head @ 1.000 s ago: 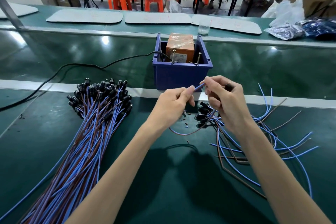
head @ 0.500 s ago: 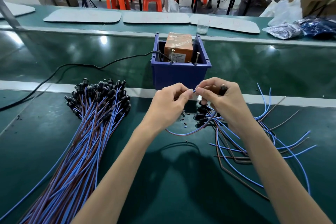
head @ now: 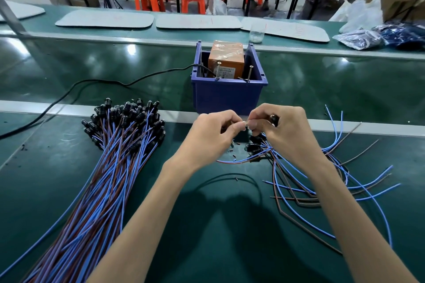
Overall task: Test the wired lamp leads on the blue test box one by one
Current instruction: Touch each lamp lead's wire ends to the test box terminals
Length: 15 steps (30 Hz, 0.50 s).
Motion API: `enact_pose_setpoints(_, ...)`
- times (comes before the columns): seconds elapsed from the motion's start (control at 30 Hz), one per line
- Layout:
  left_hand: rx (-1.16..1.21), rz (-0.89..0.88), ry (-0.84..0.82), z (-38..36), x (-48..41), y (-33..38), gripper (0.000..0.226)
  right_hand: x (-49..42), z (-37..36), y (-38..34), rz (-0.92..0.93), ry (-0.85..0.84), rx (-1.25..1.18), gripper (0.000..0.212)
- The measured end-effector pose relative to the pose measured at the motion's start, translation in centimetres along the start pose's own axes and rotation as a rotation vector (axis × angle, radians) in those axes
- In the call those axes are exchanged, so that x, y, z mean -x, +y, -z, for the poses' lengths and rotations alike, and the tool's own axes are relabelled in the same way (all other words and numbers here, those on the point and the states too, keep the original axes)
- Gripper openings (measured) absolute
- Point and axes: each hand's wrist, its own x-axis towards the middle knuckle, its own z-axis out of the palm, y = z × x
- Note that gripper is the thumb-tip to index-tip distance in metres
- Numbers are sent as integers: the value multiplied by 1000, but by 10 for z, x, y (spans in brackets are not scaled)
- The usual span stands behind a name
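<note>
One lead (head: pixel 239 161) between both hands (head: pixel 211 135) (head: pixel 285 132)

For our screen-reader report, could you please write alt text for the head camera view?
A left hand and a right hand meet before the blue test box, both pinching one lamp lead. A big lead bundle lies left of them, loose leads right.

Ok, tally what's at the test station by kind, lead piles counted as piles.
Blue test box: 1
Orange unit inside it: 1
Upright screws in it: 2
Black power cord: 1
Lamp lead piles: 2
Held lamp lead: 1
Total: 8
</note>
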Motion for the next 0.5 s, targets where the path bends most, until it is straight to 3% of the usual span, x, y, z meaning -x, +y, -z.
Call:
enact_pose_setpoints(0.23,9,-19,24,2,-1,-1,14,0,-4,0,-30,41,-88,33)
enact_pose_setpoints(0.5,42,-15,47,8,0,-2,15,0,-2,-7,-29,32,-166,13)
